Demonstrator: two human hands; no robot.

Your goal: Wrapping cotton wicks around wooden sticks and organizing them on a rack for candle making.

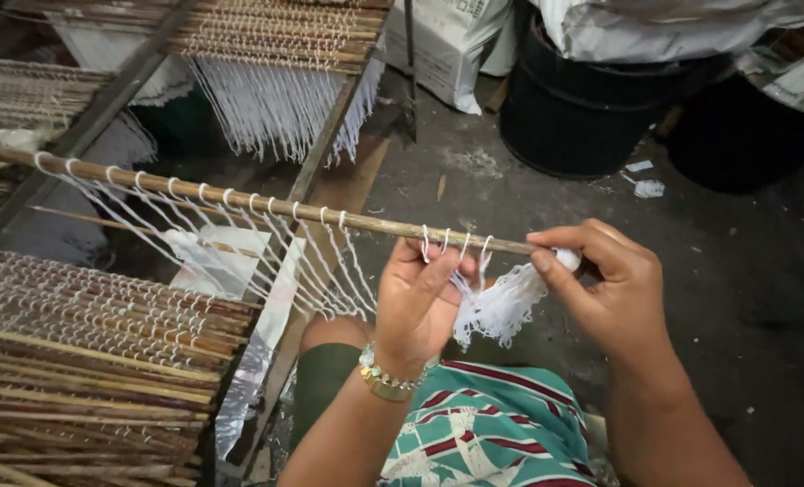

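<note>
Bamboo stick is spanning the frame, light and stiff, probably splintery. Left hand is pinching white string loops near its end; right hand is gripping the tip, feeding the limp, snag-prone string bundle.

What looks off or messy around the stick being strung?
Nothing damaged. The white string hangs in a loose tangle between the left hand and right hand; scraps of white litter lie on the floor.
</note>
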